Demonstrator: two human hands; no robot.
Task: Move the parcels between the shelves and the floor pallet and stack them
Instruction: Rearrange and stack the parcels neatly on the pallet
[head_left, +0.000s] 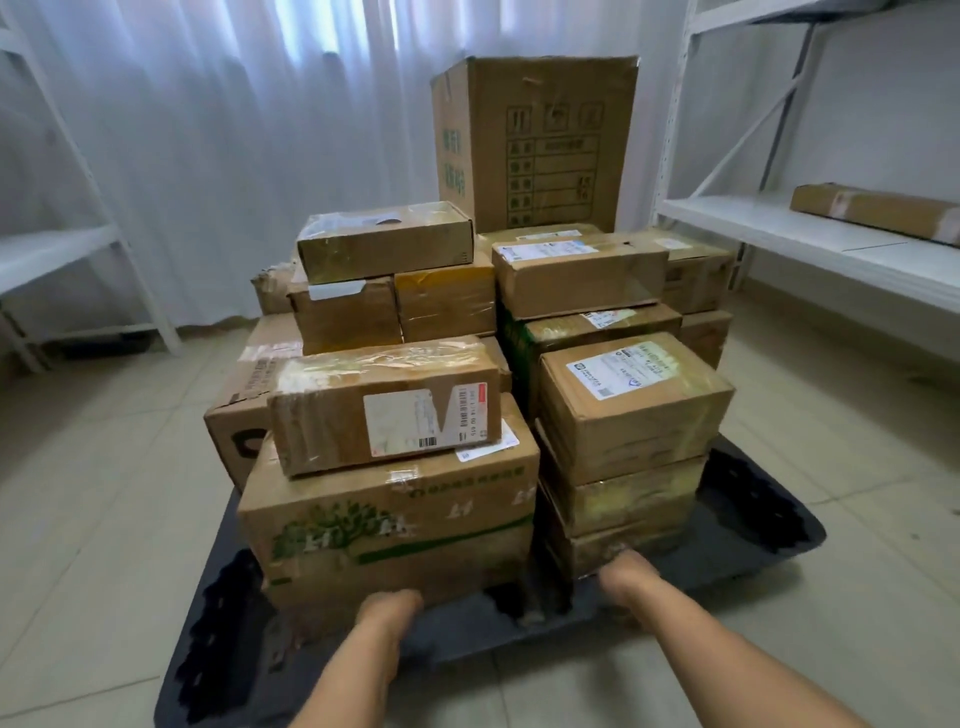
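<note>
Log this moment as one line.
left hand on green-printed box | right hand on bottom right box | pallet loaded

- White curtain (218, 130): hangs full height across the back wall, daylight showing through it.
- Pale tiled floor (93, 467): runs across the whole room, grout lines visible.
- White wall (883, 119): plain, behind the right-hand racking.

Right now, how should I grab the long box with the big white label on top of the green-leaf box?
Take the long box by its two short ends, one of your hands on each, coming from the near side. It lies flat and loose atop the green-leaf box, with nothing stacked on it, so it probably lifts straight up.
</note>
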